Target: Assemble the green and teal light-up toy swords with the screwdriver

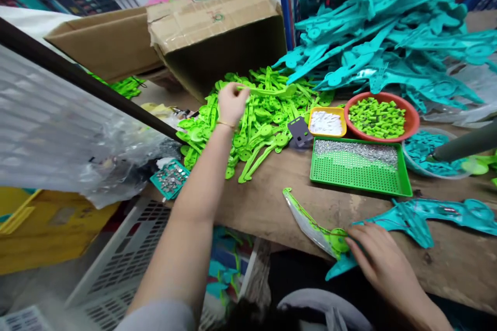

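My left hand (232, 102) reaches out over a heap of bright green plastic parts (256, 124) and is closed on one long green part (272, 91), lifted above the heap. My right hand (378, 258) rests at the near table edge, fingers pressed on a teal plastic blade-shaped piece (417, 217) that has a green and silvery part (314, 225) joined to it at a round green hub.
A green tray (359, 178) holds tiny silver bits. Behind it stand a small yellow dish (326, 123) of white pieces, a red bowl (411, 121) of small green pieces and a clear bowl (425, 147) of teal ones. A big teal parts pile (388, 26) and a tipped cardboard box (217, 31) stand behind.
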{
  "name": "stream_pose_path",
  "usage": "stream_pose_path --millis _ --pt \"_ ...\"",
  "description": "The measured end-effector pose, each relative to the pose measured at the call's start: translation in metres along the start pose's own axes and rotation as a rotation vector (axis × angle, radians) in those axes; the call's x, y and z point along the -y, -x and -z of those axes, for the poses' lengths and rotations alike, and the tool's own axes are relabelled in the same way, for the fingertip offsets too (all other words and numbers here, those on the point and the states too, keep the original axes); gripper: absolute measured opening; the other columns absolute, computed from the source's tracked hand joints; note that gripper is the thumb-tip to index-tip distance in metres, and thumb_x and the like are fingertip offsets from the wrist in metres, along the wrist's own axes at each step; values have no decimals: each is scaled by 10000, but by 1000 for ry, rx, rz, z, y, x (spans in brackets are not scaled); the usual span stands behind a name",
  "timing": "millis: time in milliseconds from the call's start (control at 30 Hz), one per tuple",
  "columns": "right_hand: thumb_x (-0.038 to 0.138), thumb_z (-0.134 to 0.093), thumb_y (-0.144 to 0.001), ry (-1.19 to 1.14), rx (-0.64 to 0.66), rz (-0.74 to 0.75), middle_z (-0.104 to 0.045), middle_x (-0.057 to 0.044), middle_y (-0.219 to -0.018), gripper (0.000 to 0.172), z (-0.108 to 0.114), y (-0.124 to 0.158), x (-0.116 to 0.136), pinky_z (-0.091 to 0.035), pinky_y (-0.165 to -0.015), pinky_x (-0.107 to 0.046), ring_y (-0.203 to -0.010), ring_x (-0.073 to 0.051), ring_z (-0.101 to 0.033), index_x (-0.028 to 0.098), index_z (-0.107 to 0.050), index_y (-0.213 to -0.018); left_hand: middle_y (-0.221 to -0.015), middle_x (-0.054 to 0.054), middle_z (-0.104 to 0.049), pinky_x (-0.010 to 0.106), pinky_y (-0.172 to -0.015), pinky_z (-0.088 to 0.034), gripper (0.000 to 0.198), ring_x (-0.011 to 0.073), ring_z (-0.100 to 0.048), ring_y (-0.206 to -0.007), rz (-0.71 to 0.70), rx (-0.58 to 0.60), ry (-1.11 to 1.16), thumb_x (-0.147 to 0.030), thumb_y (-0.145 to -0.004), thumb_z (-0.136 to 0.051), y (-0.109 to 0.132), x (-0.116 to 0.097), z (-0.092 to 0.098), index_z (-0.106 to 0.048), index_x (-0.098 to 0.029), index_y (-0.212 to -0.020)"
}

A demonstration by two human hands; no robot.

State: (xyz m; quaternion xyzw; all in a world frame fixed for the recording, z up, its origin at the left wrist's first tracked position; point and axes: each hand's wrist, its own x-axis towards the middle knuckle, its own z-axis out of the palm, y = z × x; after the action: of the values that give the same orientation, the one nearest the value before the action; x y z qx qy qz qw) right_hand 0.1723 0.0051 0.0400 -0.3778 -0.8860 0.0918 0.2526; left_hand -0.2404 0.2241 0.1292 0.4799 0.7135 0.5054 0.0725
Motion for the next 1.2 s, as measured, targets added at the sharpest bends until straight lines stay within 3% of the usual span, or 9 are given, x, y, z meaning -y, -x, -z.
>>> stream_pose_path --millis 100,167,233,300,400,667,733,867,1200 --pt "209 -553 -894 -57 -53 -22 -687 -72 -995 205 6 -20 12 -523 -850 -363 -921 -198 -650 196 -598 -1094 -734 -60 -613 237 -555 -480 61 93 -628 -632 22 -81 121 -269 -866 -558 48 -11 56 -558 -220 -830" --pt "220 -579 -872 -105 -178 -86 -633 -121 -1123 368 5 -32 24 -535 -875 -400 -1043 -240 -622 192 -536 -1237 -727 -71 -635 233 -535 -483 82 93 -639 -632 -42 -78 290 -324 -838 -625 99 -23 77 -589 -251 -835" --pt "325 -639 -837 -115 -208 -75 -514 -181 -1305 547 -2 -39 36 -499 -959 -505 -1237 -325 -507 183 -457 -1333 -637 -74 -625 239 -459 -478 72 88 -585 -493 32 104 442 -304 -782 -682 153 -32 82 -628 -257 -780" --pt "370 -660 -820 -89 -129 -48 -449 -198 -1367 572 -11 -39 46 -451 -1006 -569 -1317 -373 -407 174 -466 -1321 -596 -53 -637 244 -449 -504 103 104 -599 -472 271 320 487 -330 -759 -707 199 -32 74 -649 -247 -772" --pt "274 -637 -842 -63 -37 -66 -493 -194 -1310 428 -20 -29 51 -471 -987 -535 -1244 -340 -459 154 -536 -1240 -542 -43 -616 195 -417 -478 240 89 -589 -448 561 374 579 -393 -658 -780 239 -15 53 -637 -214 -730" --pt "326 -595 -884 -109 117 17 -583 -173 -1213 448 -13 -15 40 -526 -915 -442 -1122 -279 -559 151 -536 -1291 -559 -29 -604 155 -405 -441 298 59 -555 -438 799 568 722 -386 -628 -806 254 15 26 -639 -165 -736" --pt "321 -597 -880 -70 106 -13 -596 -172 -1185 434 -14 -12 38 -532 -902 -424 -1091 -271 -577 144 -558 -1275 -588 -21 -618 169 -435 -468 326 71 -578 -468 768 549 689 -444 -670 -778 256 16 21 -633 -170 -772" --pt "284 -595 -878 33 66 -59 -620 -169 -1143 379 -20 -2 28 -513 -939 -427 -1071 -259 -595 123 -599 -1221 -751 21 -674 184 -497 -497 424 84 -621 -575 566 337 444 -588 -779 -642 263 26 10 -608 -172 -853" --pt "312 -570 -898 62 147 -30 -635 -142 -1136 350 -31 10 22 -422 -1058 -467 -1059 -225 -599 133 -604 -1196 -844 38 -691 234 -644 -571 334 100 -646 -679 588 387 482 -396 -778 -695 272 33 5 -616 -151 -991"
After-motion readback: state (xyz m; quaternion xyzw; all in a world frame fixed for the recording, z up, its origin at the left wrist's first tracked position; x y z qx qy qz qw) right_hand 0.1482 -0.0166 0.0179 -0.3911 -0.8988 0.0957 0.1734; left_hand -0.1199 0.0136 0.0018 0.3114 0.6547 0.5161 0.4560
